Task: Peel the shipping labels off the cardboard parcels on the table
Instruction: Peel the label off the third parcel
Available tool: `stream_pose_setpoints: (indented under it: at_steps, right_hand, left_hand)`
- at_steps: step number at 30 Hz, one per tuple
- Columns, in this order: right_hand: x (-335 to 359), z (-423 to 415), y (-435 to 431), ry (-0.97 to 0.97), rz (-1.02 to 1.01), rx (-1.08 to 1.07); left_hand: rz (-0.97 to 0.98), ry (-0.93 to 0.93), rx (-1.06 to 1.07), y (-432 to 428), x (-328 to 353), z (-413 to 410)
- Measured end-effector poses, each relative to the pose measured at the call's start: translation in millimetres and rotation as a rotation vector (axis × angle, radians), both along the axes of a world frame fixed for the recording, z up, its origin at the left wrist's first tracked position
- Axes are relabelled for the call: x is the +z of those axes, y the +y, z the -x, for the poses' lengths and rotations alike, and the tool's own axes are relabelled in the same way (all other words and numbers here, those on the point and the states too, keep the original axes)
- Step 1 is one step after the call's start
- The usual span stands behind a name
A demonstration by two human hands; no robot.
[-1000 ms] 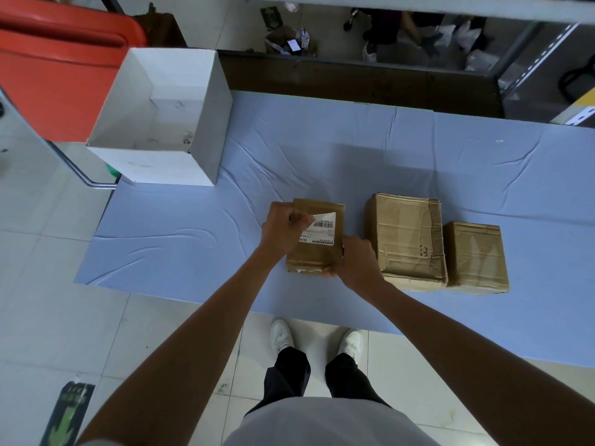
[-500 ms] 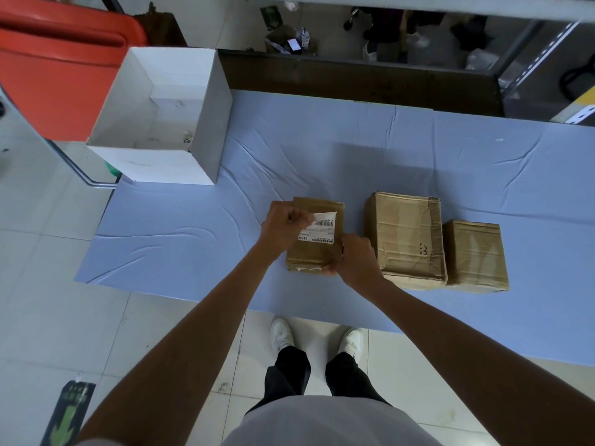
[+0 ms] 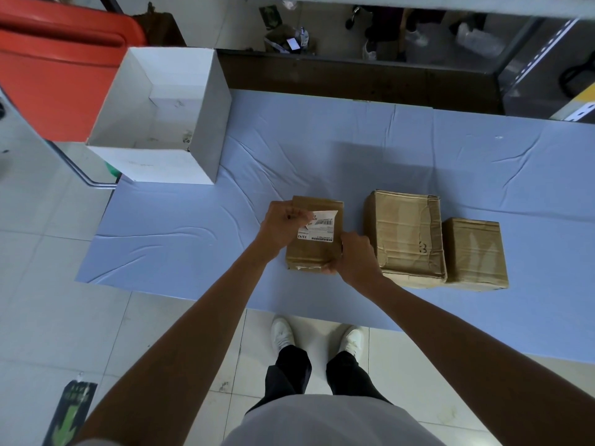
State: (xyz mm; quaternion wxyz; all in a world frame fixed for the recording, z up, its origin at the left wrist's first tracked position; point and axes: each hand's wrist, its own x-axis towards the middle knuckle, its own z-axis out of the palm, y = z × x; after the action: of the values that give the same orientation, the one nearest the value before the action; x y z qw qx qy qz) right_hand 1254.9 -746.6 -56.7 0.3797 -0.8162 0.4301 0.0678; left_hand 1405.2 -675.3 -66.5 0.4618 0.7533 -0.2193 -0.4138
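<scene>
Pinching lifted far-left corner of shipping label (image 3: 322, 231) with left hand (image 3: 283, 230), fingers clenched on it. Rest of label stuck flat on top of left parcel (image 3: 310, 255). Grasping that parcel's near-right corner with right hand (image 3: 355, 257). Sitting on blue-covered table (image 3: 193, 239), near front edge. At 3 o'clock: larger parcel (image 3: 404, 233), then small parcel (image 3: 473, 252) just beside it. At 10 o'clock: open white box (image 3: 206, 123).

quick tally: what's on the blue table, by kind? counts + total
Cardboard parcel: 3 (left parcel, middle parcel, right parcel)
Shipping label: 1, on the left parcel, one corner lifted
White box: 1, open top
Total: 5
</scene>
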Motion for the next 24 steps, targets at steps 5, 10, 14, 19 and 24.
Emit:
stream_pose_setpoints:
  at_steps: [5, 10, 14, 19, 24]
  right_hand:
    - [-1.2, 0.0, 0.3, -0.005, 0.007, 0.009]
    - [-2.6, -0.9, -0.9, 0.017, 0.013, 0.007]
    - [-3.5, -1.2, -1.1, 0.018, 0.009, 0.007]
    - [-4.1, -2.0, -1.6, 0.027, -0.002, -0.001]
    - [-4.0, -1.5, -1.5, 0.032, -0.005, 0.006]
  left_hand:
    - [0.023, 0.027, 0.009, -0.8, 2.0, 1.2]
    - [0.031, 0.034, 0.024, -1.3, 1.0, 1.4]
    - [0.045, 0.054, 0.024, -2.5, 4.6, 3.1]
    - [0.071, 0.082, 0.011, -1.5, 9.4, 3.6]
    - [0.064, 0.107, 0.011, -0.5, 12.2, 3.9]
